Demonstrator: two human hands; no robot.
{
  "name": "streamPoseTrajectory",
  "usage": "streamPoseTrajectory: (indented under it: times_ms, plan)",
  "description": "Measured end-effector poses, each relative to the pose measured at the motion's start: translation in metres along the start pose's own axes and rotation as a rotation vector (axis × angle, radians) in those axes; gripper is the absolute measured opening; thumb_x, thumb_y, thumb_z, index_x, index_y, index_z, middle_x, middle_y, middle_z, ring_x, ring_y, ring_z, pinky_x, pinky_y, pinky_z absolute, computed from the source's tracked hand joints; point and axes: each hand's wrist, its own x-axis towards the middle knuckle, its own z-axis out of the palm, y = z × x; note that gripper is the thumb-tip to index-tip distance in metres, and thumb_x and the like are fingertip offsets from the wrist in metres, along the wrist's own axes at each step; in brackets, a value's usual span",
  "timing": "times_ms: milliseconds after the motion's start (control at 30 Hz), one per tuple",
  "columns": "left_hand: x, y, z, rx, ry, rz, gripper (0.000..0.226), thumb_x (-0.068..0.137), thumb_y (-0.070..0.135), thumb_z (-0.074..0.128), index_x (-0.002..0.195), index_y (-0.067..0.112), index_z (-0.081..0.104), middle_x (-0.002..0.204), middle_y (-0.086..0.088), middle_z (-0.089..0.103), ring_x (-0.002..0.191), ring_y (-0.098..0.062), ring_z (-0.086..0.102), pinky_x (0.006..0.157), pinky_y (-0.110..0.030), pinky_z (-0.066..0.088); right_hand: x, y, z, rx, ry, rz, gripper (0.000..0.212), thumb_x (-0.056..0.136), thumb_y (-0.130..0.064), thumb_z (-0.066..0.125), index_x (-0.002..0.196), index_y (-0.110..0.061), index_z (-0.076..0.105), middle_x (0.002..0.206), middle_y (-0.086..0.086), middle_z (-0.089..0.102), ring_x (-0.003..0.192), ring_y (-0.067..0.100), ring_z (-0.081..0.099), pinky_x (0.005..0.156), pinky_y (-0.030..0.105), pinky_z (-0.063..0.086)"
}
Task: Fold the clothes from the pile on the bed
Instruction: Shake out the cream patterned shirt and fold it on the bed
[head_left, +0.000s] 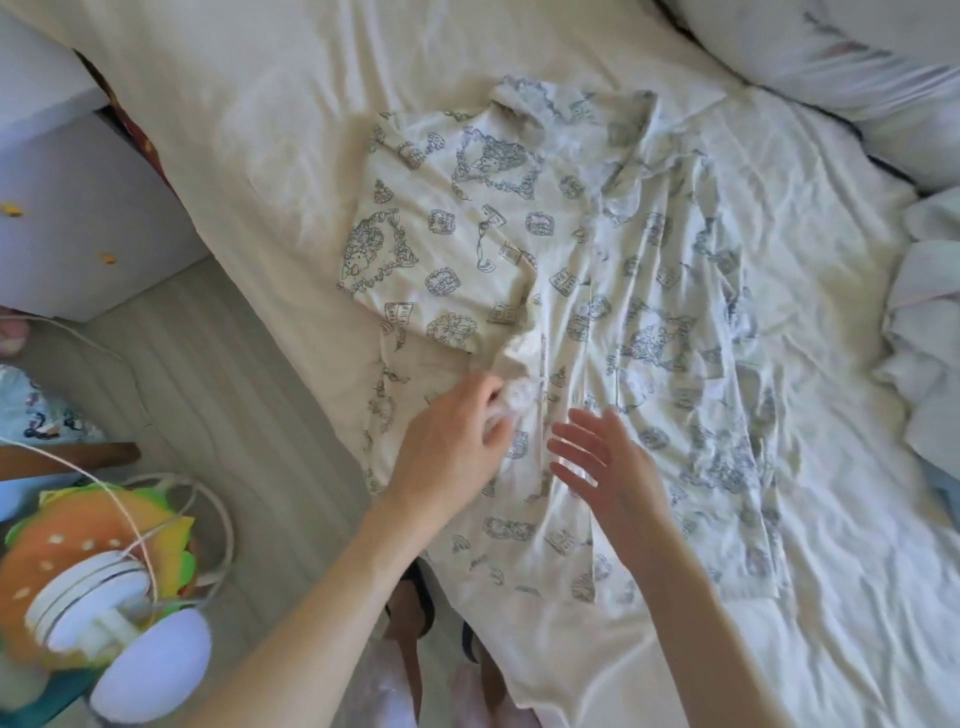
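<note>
A cream patterned shirt with grey-blue prints lies spread on the bed, collar at the far end. Its left sleeve is folded inward across the chest. My left hand pinches a bunched bit of the shirt's fabric near the sleeve's cuff, at the left side of the garment. Just to the right, my right hand hovers over or lightly touches the shirt's lower middle with fingers straight and spread. At the bed's right edge sits a pile of white clothes.
The white bed sheet covers the mattress. Pillows lie at the far right. Left of the bed are a white cabinet, a burger-shaped cushion, a white lamp with cord and grey floor.
</note>
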Motion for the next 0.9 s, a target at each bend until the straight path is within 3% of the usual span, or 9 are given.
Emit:
streamPoseTrajectory:
  times_ms: [67,167,267,367,433,500,600,767,900]
  plan:
    - [0.002,0.033,0.015,-0.090,-0.222,0.137,0.029,0.091,0.029,0.050,0.120,0.027,0.047,0.099,0.014,0.056,0.066,0.007,0.052,0.061,-0.011,0.043,-0.003,-0.005,-0.031,0.202,0.002,0.060,0.045,0.096,-0.050,0.039,0.107,-0.013,0.062,0.094,0.005,0.074,0.089,0.019,0.071,0.076,0.036,0.054]
    - [0.002,0.067,0.051,-0.258,-0.558,0.088,0.044,0.095,0.030,0.050,0.136,0.040,0.035,0.132,0.016,0.049,0.097,0.002,0.056,0.089,-0.024,0.046,-0.001,0.000,-0.072,0.307,0.039,0.134,0.057,0.091,-0.062,0.039,0.109,-0.013,0.061,0.099,0.005,0.070,0.093,0.020,0.068,0.079,0.039,0.052]
    - [-0.009,0.059,0.076,-0.259,-0.328,-0.051,0.041,0.096,0.023,0.050,0.135,0.030,0.042,0.135,0.015,0.047,0.108,0.010,0.043,0.097,-0.008,0.036,0.013,0.012,-0.088,0.211,0.018,0.225,0.057,0.085,-0.061,0.048,0.109,-0.010,0.053,0.103,0.007,0.064,0.096,0.023,0.062,0.089,0.045,0.050]
    - [-0.029,0.029,0.086,-0.114,-0.112,-0.163,0.044,0.094,0.017,0.053,0.136,0.022,0.043,0.139,0.008,0.043,0.126,0.002,0.033,0.099,0.001,0.019,0.031,0.012,-0.078,0.010,0.027,0.260,0.041,0.084,-0.048,0.061,0.083,-0.007,0.057,0.073,0.005,0.056,0.068,0.018,0.055,0.078,0.038,0.053]
    - [-0.038,0.015,0.092,0.002,-0.149,-0.180,0.050,0.093,0.016,0.055,0.140,0.020,0.039,0.148,0.003,0.034,0.138,-0.013,0.025,0.109,-0.016,0.016,0.043,0.008,-0.067,-0.037,0.029,0.273,0.026,0.089,-0.030,0.063,0.078,-0.007,0.059,0.059,0.003,0.055,0.052,0.012,0.053,0.063,0.030,0.051]
    - [-0.043,0.015,0.101,0.069,-0.232,-0.191,0.052,0.092,0.018,0.054,0.142,0.021,0.038,0.153,0.003,0.026,0.141,-0.020,0.016,0.112,-0.033,0.019,0.051,0.004,-0.059,-0.010,0.048,0.264,0.018,0.092,-0.017,0.058,0.080,-0.004,0.056,0.066,0.007,0.054,0.044,0.008,0.051,0.060,0.029,0.047]
    - [-0.045,0.033,0.112,0.081,-0.233,-0.112,0.047,0.091,0.013,0.055,0.137,0.018,0.045,0.152,-0.001,0.030,0.140,-0.024,0.022,0.112,-0.040,0.023,0.049,0.001,-0.066,0.058,0.208,0.136,0.014,0.090,-0.017,0.058,0.091,-0.005,0.053,0.091,0.013,0.054,0.078,0.019,0.058,0.087,0.040,0.049]
    - [-0.056,0.065,0.135,-0.091,-0.306,-0.078,0.041,0.095,0.012,0.050,0.135,0.020,0.049,0.146,0.006,0.038,0.136,-0.011,0.030,0.110,-0.021,0.022,0.029,0.000,-0.114,-0.097,0.453,-0.174,0.023,0.092,-0.024,0.055,0.077,-0.012,0.043,0.082,0.011,0.047,0.076,0.022,0.047,0.071,0.042,0.045]
    - [-0.054,0.065,0.128,-0.246,-0.316,-0.248,0.032,0.097,0.013,0.047,0.127,0.020,0.054,0.118,0.016,0.050,0.107,0.008,0.048,0.099,-0.015,0.037,0.048,-0.001,-0.142,-0.195,0.510,0.047,0.009,0.093,-0.012,0.054,0.094,-0.014,0.046,0.085,0.007,0.051,0.075,0.021,0.052,0.067,0.033,0.052]
